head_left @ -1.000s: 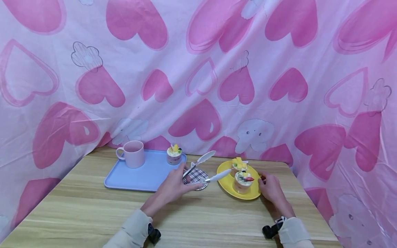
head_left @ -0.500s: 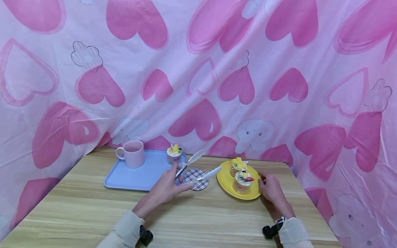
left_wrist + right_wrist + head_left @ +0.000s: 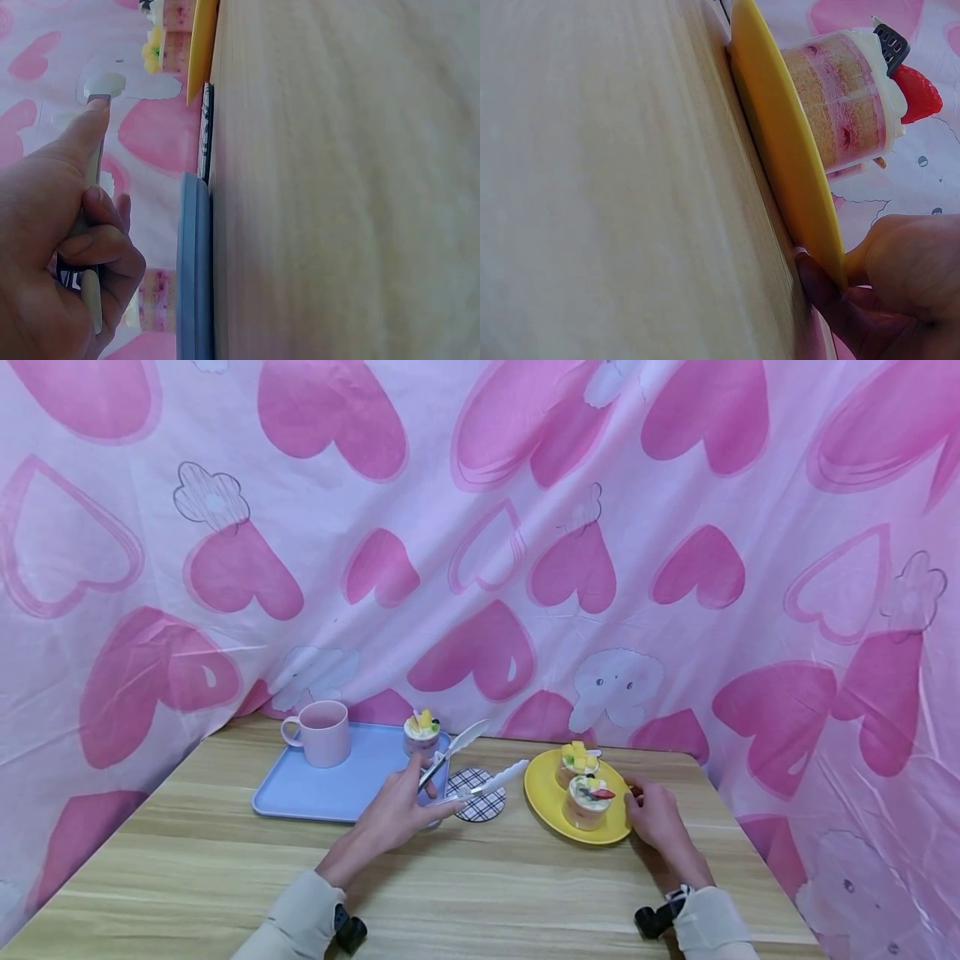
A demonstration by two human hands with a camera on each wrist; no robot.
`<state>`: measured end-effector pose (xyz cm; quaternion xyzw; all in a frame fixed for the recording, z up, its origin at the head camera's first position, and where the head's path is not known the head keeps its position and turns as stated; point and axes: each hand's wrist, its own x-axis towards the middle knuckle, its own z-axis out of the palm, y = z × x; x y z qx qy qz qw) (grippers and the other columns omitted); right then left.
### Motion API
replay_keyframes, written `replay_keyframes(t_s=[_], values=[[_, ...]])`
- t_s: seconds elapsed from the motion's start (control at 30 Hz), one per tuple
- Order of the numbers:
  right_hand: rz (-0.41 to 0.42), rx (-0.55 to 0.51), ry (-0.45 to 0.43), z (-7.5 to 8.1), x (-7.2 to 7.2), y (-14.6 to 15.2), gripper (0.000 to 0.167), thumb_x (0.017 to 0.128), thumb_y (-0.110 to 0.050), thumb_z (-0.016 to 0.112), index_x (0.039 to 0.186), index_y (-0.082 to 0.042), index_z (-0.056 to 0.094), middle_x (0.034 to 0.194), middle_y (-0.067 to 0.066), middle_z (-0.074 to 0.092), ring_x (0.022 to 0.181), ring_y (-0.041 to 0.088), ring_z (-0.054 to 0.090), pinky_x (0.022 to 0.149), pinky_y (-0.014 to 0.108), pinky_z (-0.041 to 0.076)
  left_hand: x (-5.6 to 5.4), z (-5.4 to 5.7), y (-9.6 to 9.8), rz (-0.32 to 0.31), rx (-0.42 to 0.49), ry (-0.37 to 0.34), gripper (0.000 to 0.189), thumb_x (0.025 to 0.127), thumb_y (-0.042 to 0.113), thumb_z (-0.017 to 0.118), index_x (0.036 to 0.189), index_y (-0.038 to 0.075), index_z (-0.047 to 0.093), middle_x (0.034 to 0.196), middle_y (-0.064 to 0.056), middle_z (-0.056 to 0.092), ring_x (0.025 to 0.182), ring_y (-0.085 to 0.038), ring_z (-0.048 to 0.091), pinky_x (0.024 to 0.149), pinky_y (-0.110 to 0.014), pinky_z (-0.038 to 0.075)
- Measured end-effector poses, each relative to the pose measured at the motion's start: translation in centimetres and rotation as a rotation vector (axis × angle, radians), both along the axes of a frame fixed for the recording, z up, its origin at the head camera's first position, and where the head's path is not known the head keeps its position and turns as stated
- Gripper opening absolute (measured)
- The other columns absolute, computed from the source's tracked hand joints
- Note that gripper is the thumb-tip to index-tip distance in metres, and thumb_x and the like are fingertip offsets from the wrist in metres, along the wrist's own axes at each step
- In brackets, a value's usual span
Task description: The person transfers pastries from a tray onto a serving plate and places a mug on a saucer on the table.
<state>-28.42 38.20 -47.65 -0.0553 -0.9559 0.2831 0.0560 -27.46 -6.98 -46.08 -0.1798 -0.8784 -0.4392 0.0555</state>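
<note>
Our empty tongs shift toward nine o'clock, left fingers gripping; farther off, right fingers pinch the plate.

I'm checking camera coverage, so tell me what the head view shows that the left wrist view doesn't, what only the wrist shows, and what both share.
Only the head view shows the pink mug, the right hand at the rim of the yellow plate, and a red strawberry piece.

Only the left wrist view shows the inner side of the left hand, its lower fingers curled round the tongs.

Both show the tongs, yellow plate, blue tray, coaster, dessert cups, table and heart-patterned backdrop.
</note>
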Motion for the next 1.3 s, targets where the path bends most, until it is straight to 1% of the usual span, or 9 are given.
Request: replay_keyframes(t_s=[0.17,0.3,0.47,0.63,0.73,0.87,1.0,1.13,1.3], values=[[-0.002,-0.010,-0.010,0.0,0.1,0.0,0.044,0.109,-0.006,0.055,0.150,0.009,0.055,0.124,0.028,0.068,0.097,0.028,0.066,0.076,0.035,0.062,-0.1,0.1,-0.2,0.043,-0.018,0.013,0.082,0.081,0.055,0.093,0.138,0.014,0.051,0.089,0.002,0.066,0.073,-0.011,0.058,0.060,-0.026,0.046],[-0.001,-0.011,-0.005,0.0,0.2,0.0,0.044,0.109,-0.007,0.055,0.150,0.009,0.055,0.125,0.029,0.068,0.097,0.028,0.066,0.076,0.035,0.062,-0.3,0.3,-0.4,0.067,-0.023,0.022,0.087,0.081,0.053,0.094,0.143,0.016,0.045,0.090,0.002,0.066,0.074,-0.013,0.058,0.062,-0.027,0.047],[0.001,-0.007,-0.001,-0.1,0.2,0.0,0.044,0.109,-0.007,0.055,0.150,0.009,0.055,0.124,0.028,0.069,0.097,0.028,0.066,0.075,0.034,0.062,-0.5,0.5,-1.0,0.118,-0.028,0.018,0.083,0.081,0.051,0.095,0.138,0.012,0.049,0.091,0.001,0.066,0.072,-0.013,0.057,0.061,-0.027,0.046],[0.000,-0.019,-0.013,0.0,0.1,0.0,0.044,0.109,-0.007,0.055,0.150,0.008,0.055,0.125,0.028,0.068,0.097,0.028,0.066,0.077,0.035,0.062,-0.7,0.9,-1.7,0.141,-0.016,-0.011,0.083,0.082,0.057,0.093,0.137,0.012,0.049,0.095,-0.002,0.069,0.069,-0.015,0.056,0.056,-0.027,0.045],[-0.001,-0.020,-0.013,0.0,0.1,0.0,0.044,0.109,-0.006,0.055,0.150,0.009,0.055,0.125,0.028,0.068,0.097,0.028,0.066,0.077,0.035,0.062,-0.9,1.3,-2.1,0.160,-0.016,-0.026,0.085,0.082,0.061,0.091,0.137,0.012,0.049,0.095,-0.002,0.069,0.068,-0.016,0.055,0.053,-0.027,0.044],[0.004,-0.022,-0.012,0.0,0.1,0.0,0.044,0.109,-0.006,0.055,0.151,0.009,0.054,0.125,0.028,0.068,0.097,0.028,0.066,0.076,0.035,0.062,-1.2,1.6,-2.9,0.202,-0.024,-0.015,0.084,0.081,0.061,0.091,0.135,0.012,0.049,0.093,-0.002,0.068,0.070,-0.017,0.056,0.055,-0.028,0.045],[0.007,-0.019,-0.008,0.0,0.1,0.1,0.044,0.109,-0.006,0.055,0.151,0.009,0.054,0.124,0.028,0.068,0.096,0.028,0.066,0.075,0.034,0.062,-1.6,1.6,-3.7,0.234,-0.022,0.003,0.084,0.082,0.058,0.092,0.136,0.009,0.049,0.094,-0.003,0.068,0.071,-0.016,0.055,0.057,-0.027,0.045],[0.005,-0.016,-0.004,0.0,0.2,0.0,0.044,0.109,-0.006,0.055,0.150,0.009,0.054,0.124,0.029,0.068,0.096,0.028,0.066,0.074,0.034,0.062,-1.8,1.6,-4.3,0.260,-0.025,0.005,0.084,0.083,0.056,0.091,0.137,0.007,0.048,0.092,-0.004,0.068,0.066,-0.016,0.055,0.053,-0.026,0.044],[0.002,-0.024,-0.012,0.2,0.3,-0.1,0.044,0.109,-0.006,0.055,0.151,0.009,0.054,0.126,0.029,0.067,0.097,0.028,0.066,0.075,0.034,0.062,-1.9,1.5,-4.8,0.291,-0.024,0.006,0.082,0.084,0.054,0.092,0.135,0.007,0.048,0.085,-0.006,0.065,0.061,-0.017,0.053,0.050,-0.027,0.043]])
